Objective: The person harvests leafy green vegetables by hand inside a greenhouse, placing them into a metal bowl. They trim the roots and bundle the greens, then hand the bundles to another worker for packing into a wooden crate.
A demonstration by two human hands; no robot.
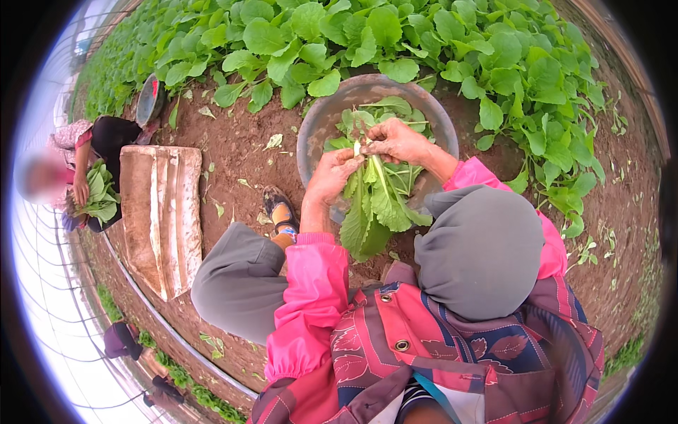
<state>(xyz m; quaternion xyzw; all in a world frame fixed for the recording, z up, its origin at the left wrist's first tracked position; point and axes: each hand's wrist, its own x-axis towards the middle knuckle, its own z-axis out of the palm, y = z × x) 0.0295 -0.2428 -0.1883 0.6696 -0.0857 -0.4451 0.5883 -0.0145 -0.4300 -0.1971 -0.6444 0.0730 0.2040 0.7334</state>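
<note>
Both my hands hold one bunch of leafy green plants near its root end, over a large round basin with a muddy, worn rim. My left hand pinches the pale stem base from the left. From the right, my right hand grips the same bunch close to the thin, soil-stained roots. The leaves hang down towards my knees. More picked greens lie in the basin beneath and beyond my hands.
Dense leafy plants grow just beyond the basin. A muddy, pale block-like slab lies on the soil at left. Past it a co-worker holds greens near another basin. A thin pipe crosses the ground at lower left.
</note>
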